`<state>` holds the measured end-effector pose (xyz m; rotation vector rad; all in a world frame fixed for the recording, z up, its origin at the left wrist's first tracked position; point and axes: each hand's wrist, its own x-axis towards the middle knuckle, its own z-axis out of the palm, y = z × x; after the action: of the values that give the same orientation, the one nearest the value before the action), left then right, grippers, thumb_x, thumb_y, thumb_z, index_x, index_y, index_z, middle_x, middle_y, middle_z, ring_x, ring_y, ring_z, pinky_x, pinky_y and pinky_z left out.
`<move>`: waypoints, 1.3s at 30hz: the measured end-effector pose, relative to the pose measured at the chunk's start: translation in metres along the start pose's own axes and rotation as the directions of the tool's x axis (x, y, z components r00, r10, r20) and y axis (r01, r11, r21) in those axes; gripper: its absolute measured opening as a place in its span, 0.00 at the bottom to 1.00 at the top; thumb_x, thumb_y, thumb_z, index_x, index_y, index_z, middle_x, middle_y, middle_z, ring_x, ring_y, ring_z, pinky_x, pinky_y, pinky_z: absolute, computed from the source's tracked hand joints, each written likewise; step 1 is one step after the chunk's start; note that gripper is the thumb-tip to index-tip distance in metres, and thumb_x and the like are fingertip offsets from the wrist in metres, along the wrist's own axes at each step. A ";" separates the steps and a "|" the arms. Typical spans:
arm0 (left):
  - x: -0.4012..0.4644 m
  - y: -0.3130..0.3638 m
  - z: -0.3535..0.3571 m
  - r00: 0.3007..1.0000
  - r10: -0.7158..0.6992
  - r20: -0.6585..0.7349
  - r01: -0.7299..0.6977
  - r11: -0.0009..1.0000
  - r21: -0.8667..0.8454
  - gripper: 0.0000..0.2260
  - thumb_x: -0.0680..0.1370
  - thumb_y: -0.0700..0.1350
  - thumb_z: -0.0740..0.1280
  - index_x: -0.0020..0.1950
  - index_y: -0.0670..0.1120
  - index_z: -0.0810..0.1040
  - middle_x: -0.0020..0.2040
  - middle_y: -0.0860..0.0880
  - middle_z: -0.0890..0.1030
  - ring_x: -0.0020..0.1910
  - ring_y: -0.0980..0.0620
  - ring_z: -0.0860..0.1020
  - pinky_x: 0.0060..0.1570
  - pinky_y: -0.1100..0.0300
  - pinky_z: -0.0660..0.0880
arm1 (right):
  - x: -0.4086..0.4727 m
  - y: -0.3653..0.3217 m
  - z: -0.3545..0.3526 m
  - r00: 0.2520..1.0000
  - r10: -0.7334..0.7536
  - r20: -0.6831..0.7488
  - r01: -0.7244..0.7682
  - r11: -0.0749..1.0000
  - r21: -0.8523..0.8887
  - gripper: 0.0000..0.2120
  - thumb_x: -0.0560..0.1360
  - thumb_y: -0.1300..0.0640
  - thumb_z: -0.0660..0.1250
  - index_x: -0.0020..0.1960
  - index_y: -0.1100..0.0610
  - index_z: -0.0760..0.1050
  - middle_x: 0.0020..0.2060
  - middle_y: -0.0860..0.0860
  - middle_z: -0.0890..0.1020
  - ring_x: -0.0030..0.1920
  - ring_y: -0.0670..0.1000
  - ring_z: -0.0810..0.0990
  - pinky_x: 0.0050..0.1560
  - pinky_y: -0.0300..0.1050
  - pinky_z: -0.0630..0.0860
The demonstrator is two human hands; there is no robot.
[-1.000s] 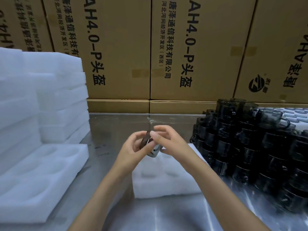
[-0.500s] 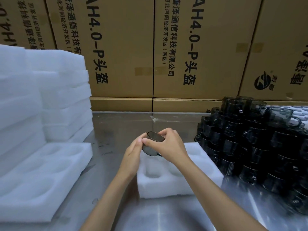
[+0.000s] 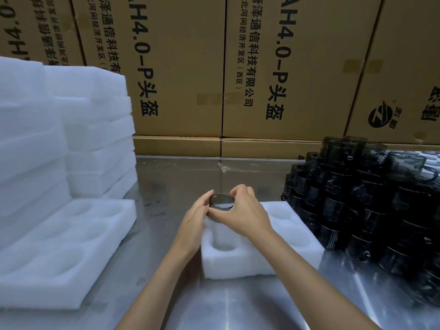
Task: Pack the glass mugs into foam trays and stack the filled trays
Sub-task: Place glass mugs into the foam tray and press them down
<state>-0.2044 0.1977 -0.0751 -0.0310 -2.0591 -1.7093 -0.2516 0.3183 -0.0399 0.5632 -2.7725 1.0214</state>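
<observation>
A dark glass mug (image 3: 221,200) stands bottom up at the far left pocket of a white foam tray (image 3: 238,263) in the middle of the steel table. My right hand (image 3: 245,214) grips the mug from the right, fingers curled over its rim. My left hand (image 3: 196,216) holds it from the left with the fingers along its side. The tray's other pockets that show are empty; my hands hide part of the mug. A large pile of dark glass mugs (image 3: 371,201) is stacked at the right.
An empty foam tray (image 3: 59,248) lies at the left front. Behind it rises a tall stack of foam trays (image 3: 95,139). Cardboard boxes (image 3: 285,67) wall off the back of the steel table (image 3: 178,177).
The mug has been turned from tilted to bottom up and lowered from above the tray down to its far left pocket, both hands moving down with it.
</observation>
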 end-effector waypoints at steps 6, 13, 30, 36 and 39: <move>-0.011 0.002 -0.016 0.960 0.207 0.191 -0.266 0.887 0.378 0.21 0.77 0.48 0.50 0.69 0.62 0.60 0.71 0.66 0.62 0.71 0.72 0.54 0.70 0.72 0.49 | -0.016 0.033 -0.029 0.932 -0.330 0.153 0.324 0.944 0.059 0.23 0.81 0.51 0.53 0.76 0.44 0.56 0.72 0.33 0.56 0.73 0.35 0.51 0.72 0.40 0.54; -0.016 0.006 -0.023 0.923 0.170 0.345 -0.357 0.713 0.604 0.24 0.76 0.48 0.47 0.73 0.56 0.51 0.74 0.62 0.53 0.74 0.66 0.48 0.72 0.68 0.44 | -0.024 0.038 -0.024 0.884 -0.348 0.311 0.400 0.909 -0.120 0.26 0.80 0.55 0.49 0.77 0.44 0.50 0.75 0.34 0.49 0.70 0.30 0.44 0.70 0.35 0.52; -0.020 -0.014 -0.011 0.986 0.134 0.094 -0.161 0.897 0.412 0.17 0.77 0.57 0.49 0.66 0.66 0.62 0.66 0.73 0.63 0.68 0.74 0.57 0.67 0.75 0.49 | -0.025 0.036 -0.030 0.943 -0.319 0.097 0.325 0.944 -0.054 0.19 0.80 0.48 0.55 0.71 0.44 0.66 0.69 0.38 0.69 0.71 0.40 0.60 0.63 0.37 0.60; -0.019 -0.010 -0.012 0.974 0.226 -0.024 -0.207 0.925 0.317 0.18 0.79 0.53 0.50 0.57 0.56 0.78 0.58 0.60 0.78 0.60 0.63 0.73 0.60 0.68 0.65 | -0.010 0.041 -0.117 0.753 -0.336 -0.566 0.262 0.942 -0.210 0.09 0.76 0.55 0.63 0.54 0.49 0.79 0.49 0.44 0.81 0.54 0.47 0.73 0.46 0.43 0.71; -0.020 -0.008 -0.009 0.969 0.247 -0.013 -0.233 0.927 0.293 0.19 0.79 0.52 0.50 0.55 0.52 0.80 0.55 0.58 0.80 0.56 0.63 0.75 0.56 0.70 0.67 | 0.015 0.051 -0.168 0.726 -0.255 -0.639 0.024 0.938 -0.347 0.11 0.76 0.50 0.63 0.56 0.51 0.77 0.54 0.50 0.79 0.58 0.53 0.72 0.53 0.49 0.72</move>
<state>-0.1862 0.1932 -0.0884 -0.1406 -2.1484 -1.2408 -0.2861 0.4585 0.0611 0.2658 -2.1194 0.5594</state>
